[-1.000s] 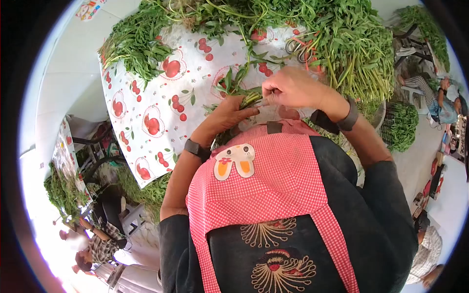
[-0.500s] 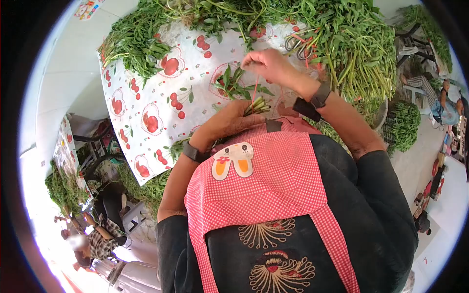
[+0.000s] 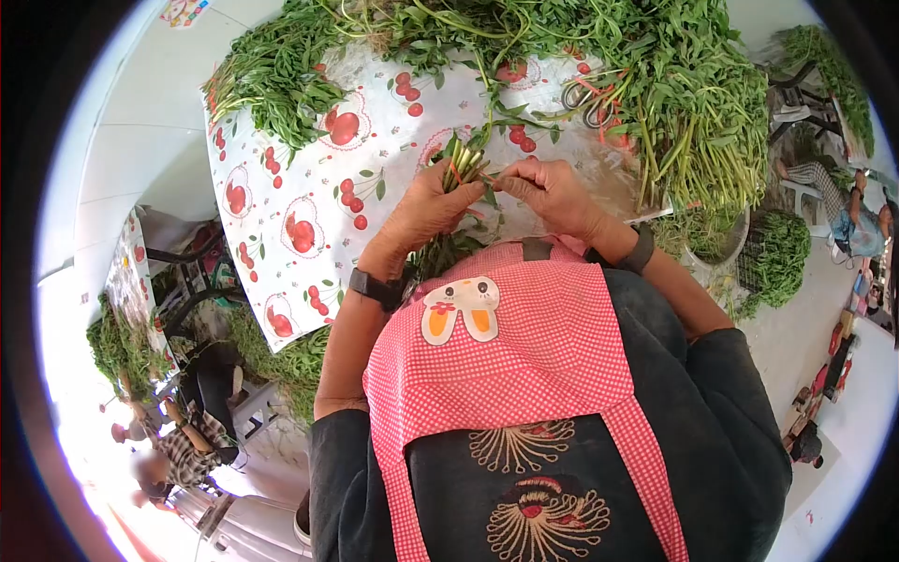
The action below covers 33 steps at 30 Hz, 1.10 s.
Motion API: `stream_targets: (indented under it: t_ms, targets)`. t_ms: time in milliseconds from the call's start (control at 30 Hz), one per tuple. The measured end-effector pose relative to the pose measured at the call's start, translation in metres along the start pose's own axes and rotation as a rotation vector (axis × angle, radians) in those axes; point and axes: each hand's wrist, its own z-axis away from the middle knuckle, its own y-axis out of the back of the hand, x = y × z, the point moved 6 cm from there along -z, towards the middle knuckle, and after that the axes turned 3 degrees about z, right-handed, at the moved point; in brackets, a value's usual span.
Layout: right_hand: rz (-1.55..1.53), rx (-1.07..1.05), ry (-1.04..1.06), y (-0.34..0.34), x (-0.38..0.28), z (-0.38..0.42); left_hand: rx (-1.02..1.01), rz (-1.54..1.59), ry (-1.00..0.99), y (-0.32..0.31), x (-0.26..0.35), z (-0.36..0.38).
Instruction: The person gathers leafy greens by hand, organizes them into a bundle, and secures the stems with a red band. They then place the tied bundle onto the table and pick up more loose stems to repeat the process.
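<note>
My left hand (image 3: 433,208) is closed around a bunch of leafy greens (image 3: 465,161). The cut stem ends point up and away from me, and the leaves hang below the hand against the apron. A thin red tie (image 3: 455,174) runs round the stems just above my left thumb. Close by on the right, my right hand (image 3: 552,195) pinches with thumb and forefinger at the tie's end beside the stems. The fingertips hide most of that end.
The table with a cherry-print cloth (image 3: 300,187) lies before me. Long-stemmed greens (image 3: 698,112) are heaped along its far side and right. Scissors (image 3: 595,101) lie by them. A basin (image 3: 721,245) stands right of the table. Other people sit at lower left and far right.
My right hand has come down from above the bunch to its right side. The left hand has lifted and turned the bunch, so its stem ends now point upward.
</note>
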Motion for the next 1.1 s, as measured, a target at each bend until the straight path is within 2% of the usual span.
stream_targets:
  t_ms: [100, 233, 300, 400, 467, 500, 533, 567, 600, 667, 733, 767, 833, 867, 933, 967, 1000, 1067, 1100]
  targets:
    - [-0.027, 0.063, 0.107, 0.000, 0.018, -0.005, -0.005, -0.067, 0.008, -0.004, 0.007, 0.003]
    - [0.029, 0.095, 0.106, 0.021, 0.031, -0.023, -0.061, -0.175, -0.029, -0.017, 0.000, 0.003]
    - [0.017, 0.008, -0.077, 0.030, 0.015, -0.029, -0.126, -0.147, -0.117, -0.024, -0.007, -0.003]
    - [-0.056, 0.042, -0.093, 0.032, -0.010, -0.035, -0.151, -0.247, -0.063, -0.027, -0.006, -0.002]
    - [-0.091, 0.017, -0.038, 0.028, -0.024, -0.038, -0.156, -0.236, -0.029, -0.030, 0.003, 0.002]
    - [-0.156, -0.067, -0.061, 0.021, -0.025, -0.039, -0.160, -0.227, 0.005, -0.032, 0.003, 0.003]
    - [-0.220, -0.150, -0.084, 0.014, -0.025, -0.041, -0.159, -0.226, 0.006, -0.032, -0.001, 0.002]
    - [-0.221, -0.150, -0.085, 0.011, -0.023, -0.046, -0.194, -0.297, -0.089, -0.035, -0.002, 0.002]
    - [-0.190, -0.194, -0.115, 0.006, -0.016, -0.051, -0.231, -0.369, -0.184, -0.039, -0.001, 0.002]
    - [-0.163, -0.233, -0.148, -0.002, 0.007, -0.063, -0.236, -0.433, -0.221, -0.042, -0.004, 0.004]
    - [0.008, -0.120, 0.068, -0.002, 0.020, -0.076, -0.233, -0.494, -0.261, -0.044, -0.002, 0.007]
    - [0.008, -0.122, 0.068, 0.001, 0.016, -0.074, -0.202, -0.493, -0.249, -0.043, -0.001, 0.007]
    - [0.298, -0.183, -0.101, 0.009, 0.012, -0.066, -0.172, -0.491, -0.238, -0.039, -0.001, 0.009]
    - [0.303, -0.184, -0.095, 0.006, 0.024, -0.062, -0.106, -0.466, -0.219, -0.031, 0.001, 0.008]
    - [-0.139, -0.040, 0.001, -0.001, 0.049, -0.053, -0.025, -0.441, -0.204, -0.019, 0.000, 0.007]
    - [-0.325, -0.040, 0.024, -0.002, 0.042, -0.048, -0.026, -0.412, -0.187, -0.016, -0.006, 0.004]
    - [-0.325, -0.043, 0.023, 0.004, 0.026, -0.043, -0.032, -0.382, -0.167, -0.015, -0.010, 0.003]
    - [-0.461, -0.159, -0.435, 0.011, 0.021, -0.030, -0.005, -0.446, -0.160, -0.015, -0.014, 0.001]
    - [-0.464, -0.153, -0.436, 0.011, 0.016, -0.032, 0.019, -0.512, -0.155, -0.015, -0.015, 0.000]
